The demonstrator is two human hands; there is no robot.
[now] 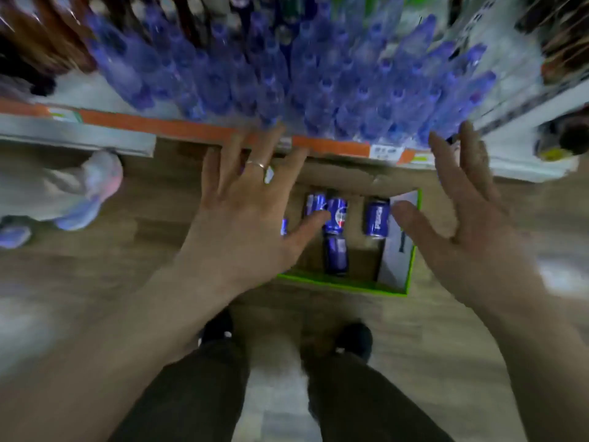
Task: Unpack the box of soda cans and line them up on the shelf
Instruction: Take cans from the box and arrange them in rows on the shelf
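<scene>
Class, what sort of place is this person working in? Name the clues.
Probably a shop's drinks aisle: rows of blue-capped bottles on a shelf, its orange edge strip carrying price tags, and an open box of soda cans on the floor.

A blue soda can [336, 215] lying in the open cardboard box [350, 287] shows a round red, white and blue Pepsi logo. A second blue can [377, 219] carries white lettering, too blurred to read. Shelf-edge price tags [386, 152] are also illegible.
</scene>
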